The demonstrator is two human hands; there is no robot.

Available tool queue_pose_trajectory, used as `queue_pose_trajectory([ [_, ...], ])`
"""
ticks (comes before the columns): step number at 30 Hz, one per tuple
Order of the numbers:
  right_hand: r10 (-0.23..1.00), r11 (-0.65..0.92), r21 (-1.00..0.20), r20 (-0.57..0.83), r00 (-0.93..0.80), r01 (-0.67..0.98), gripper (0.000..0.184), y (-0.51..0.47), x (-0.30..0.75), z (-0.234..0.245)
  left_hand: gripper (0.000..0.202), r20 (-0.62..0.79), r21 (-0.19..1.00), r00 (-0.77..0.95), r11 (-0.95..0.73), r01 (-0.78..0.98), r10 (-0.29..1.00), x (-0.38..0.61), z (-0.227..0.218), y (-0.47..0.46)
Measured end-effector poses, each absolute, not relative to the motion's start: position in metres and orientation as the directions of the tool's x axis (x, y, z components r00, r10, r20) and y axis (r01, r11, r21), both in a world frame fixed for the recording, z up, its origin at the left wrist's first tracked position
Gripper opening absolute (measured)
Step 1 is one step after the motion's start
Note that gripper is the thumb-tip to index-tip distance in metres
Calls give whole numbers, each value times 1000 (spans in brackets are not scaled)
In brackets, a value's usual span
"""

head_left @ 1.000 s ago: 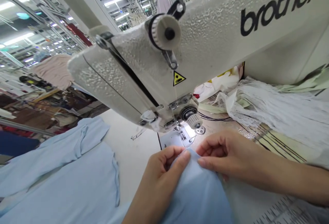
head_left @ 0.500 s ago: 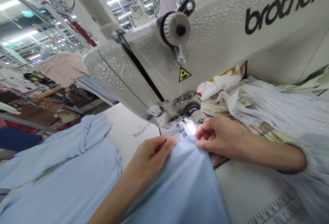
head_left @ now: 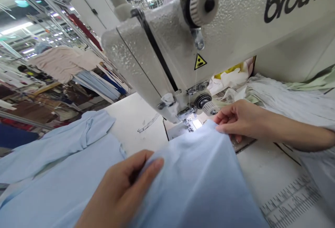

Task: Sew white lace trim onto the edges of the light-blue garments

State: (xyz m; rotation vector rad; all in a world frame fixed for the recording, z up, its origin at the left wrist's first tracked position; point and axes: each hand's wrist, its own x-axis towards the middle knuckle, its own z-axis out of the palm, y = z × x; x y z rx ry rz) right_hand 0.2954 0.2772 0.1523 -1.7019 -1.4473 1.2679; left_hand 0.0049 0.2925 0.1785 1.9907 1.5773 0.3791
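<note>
A piece of light blue fabric [head_left: 199, 165] stretches between my two hands in front of the sewing machine [head_left: 162, 57]. My left hand [head_left: 125, 182] is closed on its left edge, thumb on top and fingers partly hidden under the cloth. With thumb and fingers pinched, my right hand [head_left: 235, 119] grips the upper right corner, just right of the presser foot [head_left: 188, 124]. The fabric's top edge lies close to the lit needle area; whether any of it is under the foot I cannot tell.
More light blue garment pieces [head_left: 68, 165] lie on the table at the left. White lace-edged fabric [head_left: 285, 105] is heaped behind my right forearm. A printed ruler scale [head_left: 293, 200] marks the tabletop at lower right. Pink cloth [head_left: 62, 62] hangs over a rack beyond.
My left hand has moved down and left, away from the presser foot, along the fabric's edge. My right hand has shifted slightly right and up with the corner. The view has shifted.
</note>
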Motion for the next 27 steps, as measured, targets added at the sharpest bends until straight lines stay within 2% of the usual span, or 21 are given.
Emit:
queue_pose_trajectory([
  [4, 953, -251, -858, -301, -43, 448, 16, 276, 296, 149, 34, -153, 385, 217, -144, 912, 964, 6, 173, 314],
  [8, 968, -198, -818, -248, -21, 539, 12, 276, 289, 149, 40, -205, 313, 198, -128, 941, 959, -12, 169, 314],
  [11, 952, -233, -843, -299, -62, 485, 12, 272, 282, 151, 41, -264, 277, 235, -159, 947, 936, -22, 172, 310],
  [13, 941, -257, -843, -330, -77, 473, 12, 269, 277, 152, 37, -207, 228, 247, -198, 953, 947, -19, 176, 308],
  [15, 946, -247, -826, -320, -60, 506, 14, 266, 273, 154, 32, -51, 212, 286, -269, 939, 957, -6, 180, 307],
  [16, 952, -229, -822, -301, -55, 522, 14, 266, 272, 154, 30, 3, 234, 333, -324, 917, 943, 5, 181, 307],
  [18, 960, -181, -845, -262, -94, 503, 16, 265, 271, 155, 29, 28, 355, 455, -435, 828, 890, 30, 179, 306],
  [20, 957, -136, -894, -230, -177, 427, 16, 264, 271, 156, 31, -29, 520, 554, -460, 719, 832, 56, 173, 304],
  [22, 947, -121, -934, -211, -244, 337, 15, 262, 272, 157, 34, -89, 635, 590, -410, 655, 803, 74, 168, 303],
  [24, 940, -132, -952, -209, -271, 277, 15, 261, 272, 157, 29, -137, 675, 576, -350, 650, 806, 82, 164, 302],
  [27, 928, -185, -946, -257, -269, 265, 16, 259, 271, 157, 25, -156, 674, 532, -304, 673, 832, 82, 165, 304],
])
